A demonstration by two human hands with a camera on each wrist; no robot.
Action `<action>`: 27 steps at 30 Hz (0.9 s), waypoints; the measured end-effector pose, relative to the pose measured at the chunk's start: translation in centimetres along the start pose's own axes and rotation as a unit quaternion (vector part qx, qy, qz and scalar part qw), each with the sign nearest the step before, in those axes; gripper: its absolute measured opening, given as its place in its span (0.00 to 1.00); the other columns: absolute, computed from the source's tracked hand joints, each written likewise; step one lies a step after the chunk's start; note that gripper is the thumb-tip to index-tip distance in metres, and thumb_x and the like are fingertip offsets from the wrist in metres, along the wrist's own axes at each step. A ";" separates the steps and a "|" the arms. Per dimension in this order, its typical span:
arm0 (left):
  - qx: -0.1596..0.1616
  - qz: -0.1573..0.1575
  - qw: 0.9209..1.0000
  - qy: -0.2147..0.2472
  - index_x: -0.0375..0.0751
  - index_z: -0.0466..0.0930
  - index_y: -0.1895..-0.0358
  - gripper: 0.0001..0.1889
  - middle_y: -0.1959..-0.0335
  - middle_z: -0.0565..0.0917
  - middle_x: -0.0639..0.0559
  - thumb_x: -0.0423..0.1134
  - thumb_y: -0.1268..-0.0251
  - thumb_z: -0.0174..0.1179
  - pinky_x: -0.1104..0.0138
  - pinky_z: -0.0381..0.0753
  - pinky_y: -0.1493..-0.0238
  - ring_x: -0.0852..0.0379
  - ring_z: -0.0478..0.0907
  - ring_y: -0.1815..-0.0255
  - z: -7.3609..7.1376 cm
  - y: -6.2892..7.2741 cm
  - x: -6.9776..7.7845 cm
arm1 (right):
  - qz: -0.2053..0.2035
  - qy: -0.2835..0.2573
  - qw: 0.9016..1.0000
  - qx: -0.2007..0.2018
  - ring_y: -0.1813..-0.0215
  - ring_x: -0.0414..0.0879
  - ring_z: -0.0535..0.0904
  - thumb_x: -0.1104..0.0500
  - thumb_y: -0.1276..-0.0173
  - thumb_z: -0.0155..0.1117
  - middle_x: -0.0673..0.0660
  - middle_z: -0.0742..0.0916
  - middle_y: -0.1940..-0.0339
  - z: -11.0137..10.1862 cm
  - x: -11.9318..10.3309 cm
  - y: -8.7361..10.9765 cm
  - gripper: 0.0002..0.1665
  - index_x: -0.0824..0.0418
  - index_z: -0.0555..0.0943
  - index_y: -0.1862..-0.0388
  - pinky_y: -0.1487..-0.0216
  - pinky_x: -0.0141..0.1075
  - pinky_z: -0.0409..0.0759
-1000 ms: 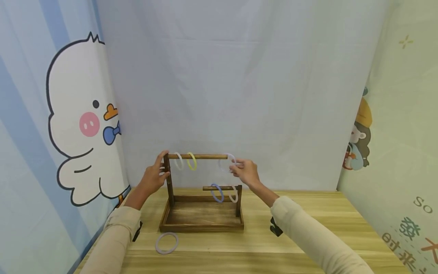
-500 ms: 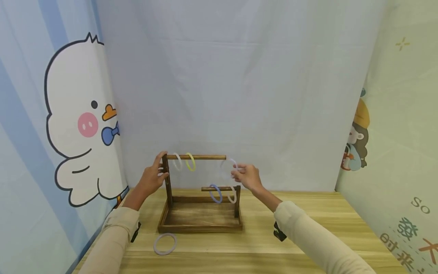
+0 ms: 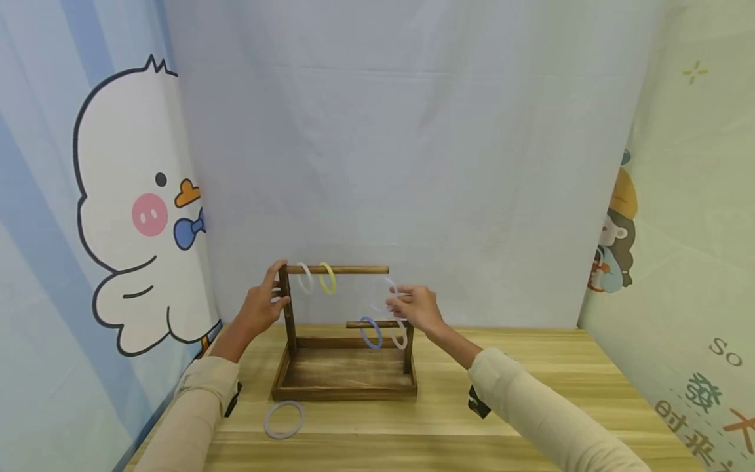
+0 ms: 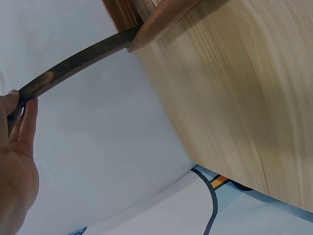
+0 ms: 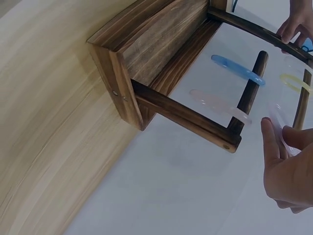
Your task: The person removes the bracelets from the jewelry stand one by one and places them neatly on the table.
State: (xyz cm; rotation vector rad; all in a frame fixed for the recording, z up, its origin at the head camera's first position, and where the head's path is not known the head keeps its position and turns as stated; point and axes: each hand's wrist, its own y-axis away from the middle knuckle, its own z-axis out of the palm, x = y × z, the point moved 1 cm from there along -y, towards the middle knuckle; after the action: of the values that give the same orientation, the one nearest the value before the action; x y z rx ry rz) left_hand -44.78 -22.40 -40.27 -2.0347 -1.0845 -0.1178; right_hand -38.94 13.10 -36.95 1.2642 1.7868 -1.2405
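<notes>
My left hand (image 3: 262, 307) grips the top of the tall left post (image 4: 73, 66) of a wooden jewelry stand (image 3: 348, 394), thumb and fingers on either side of it. Between thumb and fingers, my right hand (image 3: 420, 307) pinches a translucent pale lilac bangle (image 5: 278, 120). This bangle is below the free right end of the upper bar (image 3: 360, 269) and above the lower bar. A white bangle (image 3: 305, 278) and a yellow bangle (image 3: 328, 278) hang on the upper bar near the left post. On the short lower bar (image 3: 354, 325) hang a blue bangle (image 5: 238, 70) and a pale pinkish bangle (image 5: 220, 106).
A pale purple bangle (image 3: 284, 420) lies flat on the wooden table (image 3: 501, 419), in front of the stand's tray. Behind the stand hangs a plain light curtain (image 3: 472, 164). Printed cloths flank the table on the left and right.
My right hand has drawn the lilac bangle off the upper bar's free end, then carried it down and slightly left. My left hand stays on the post.
</notes>
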 end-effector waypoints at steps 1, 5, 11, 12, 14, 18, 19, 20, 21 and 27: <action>-0.002 -0.001 1.000 0.000 0.41 0.51 0.20 0.44 0.47 0.81 0.20 0.19 0.33 0.64 0.44 0.90 0.51 0.28 0.85 0.50 0.0 0.0 0.1 | 0.001 -0.001 1.000 -0.001 0.60 0.56 0.92 0.70 0.26 0.66 0.70 0.90 0.57 0.1 -0.1 0.0 0.16 0.75 0.84 0.42 0.56 0.47 0.92; -0.004 -0.005 1.000 0.002 0.42 0.51 0.19 0.44 0.46 0.81 0.20 0.19 0.32 0.64 0.43 0.89 0.51 0.27 0.85 0.49 0.0 0.0 0.1 | 0.003 -0.012 1.000 -0.010 0.58 0.58 0.91 0.70 0.26 0.66 0.71 0.90 0.57 0.3 -0.5 0.1 0.17 0.76 0.83 0.42 0.55 0.48 0.92; -0.006 -0.010 1.000 0.000 0.44 0.50 0.18 0.45 0.45 0.81 0.20 0.20 0.32 0.64 0.42 0.88 0.49 0.27 0.85 0.49 0.1 -0.1 0.2 | 0.008 -0.022 0.999 -0.028 0.57 0.58 0.91 0.69 0.26 0.66 0.69 0.90 0.56 0.9 -0.9 0.2 0.18 0.75 0.83 0.41 0.55 0.45 0.92; -0.006 -0.011 1.000 0.000 0.44 0.50 0.19 0.45 0.45 0.81 0.20 0.19 0.32 0.63 0.42 0.88 0.49 0.27 0.85 0.48 0.0 0.0 0.2 | 0.005 -0.020 0.999 -0.032 0.57 0.59 0.91 0.69 0.26 0.67 0.69 0.91 0.56 1.0 -0.9 0.3 0.17 0.74 0.83 0.41 0.55 0.45 0.92; -0.006 -0.014 1.000 -0.001 0.44 0.50 0.19 0.45 0.45 0.81 0.20 0.19 0.32 0.64 0.42 0.88 0.49 0.27 0.85 0.48 0.0 -0.1 0.2 | 0.000 -0.018 0.999 -0.040 0.56 0.59 0.91 0.69 0.26 0.66 0.70 0.90 0.56 1.2 -1.0 0.5 0.17 0.75 0.83 0.41 0.55 0.45 0.92; -0.010 -0.019 1.000 0.001 0.43 0.50 0.19 0.44 0.44 0.81 0.20 0.19 0.32 0.64 0.43 0.88 0.48 0.28 0.84 0.47 0.1 -0.2 0.2 | -0.002 -0.033 0.998 -0.059 0.53 0.64 0.89 0.71 0.26 0.64 0.71 0.90 0.55 1.6 -1.3 1.0 0.17 0.76 0.82 0.40 0.53 0.47 0.91; -0.011 -0.019 1.000 0.001 0.43 0.50 0.19 0.44 0.44 0.81 0.21 0.20 0.32 0.64 0.43 0.88 0.48 0.28 0.84 0.47 0.2 -0.2 0.2 | -0.003 -0.035 0.997 -0.064 0.53 0.65 0.89 0.72 0.26 0.64 0.72 0.89 0.54 1.7 -1.4 1.1 0.17 0.77 0.81 0.40 0.53 0.47 0.91; -0.011 -0.018 1.000 0.001 0.43 0.50 0.19 0.44 0.44 0.81 0.21 0.20 0.32 0.64 0.44 0.88 0.48 0.28 0.84 0.47 0.2 -0.2 0.2 | -0.006 -0.035 0.997 -0.068 0.53 0.65 0.89 0.72 0.26 0.64 0.72 0.89 0.54 1.9 -1.5 1.3 0.18 0.77 0.81 0.40 0.53 0.46 0.91; -0.011 -0.016 1.000 0.000 0.43 0.50 0.19 0.44 0.44 0.81 0.21 0.20 0.32 0.64 0.43 0.88 0.48 0.28 0.85 0.48 0.2 -0.2 0.2 | -0.009 -0.033 0.997 -0.074 0.53 0.65 0.89 0.72 0.26 0.64 0.72 0.89 0.54 2.0 -1.6 1.4 0.18 0.77 0.81 0.40 0.53 0.47 0.91; -0.006 -0.010 1.000 -0.002 0.44 0.50 0.19 0.45 0.45 0.81 0.21 0.20 0.33 0.64 0.44 0.89 0.48 0.28 0.85 0.49 0.1 -0.1 0.2 | -0.026 -0.031 0.995 -0.095 0.56 0.62 0.91 0.72 0.27 0.66 0.71 0.90 0.57 3.1 -1.9 1.9 0.17 0.77 0.82 0.42 0.55 0.46 0.92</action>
State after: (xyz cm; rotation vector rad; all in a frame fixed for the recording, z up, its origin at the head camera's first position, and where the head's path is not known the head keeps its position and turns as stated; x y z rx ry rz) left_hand -44.78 -22.19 -40.20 -2.0354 -1.1094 -0.1306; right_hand -36.61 9.74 -37.05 1.0675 1.8548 -1.0961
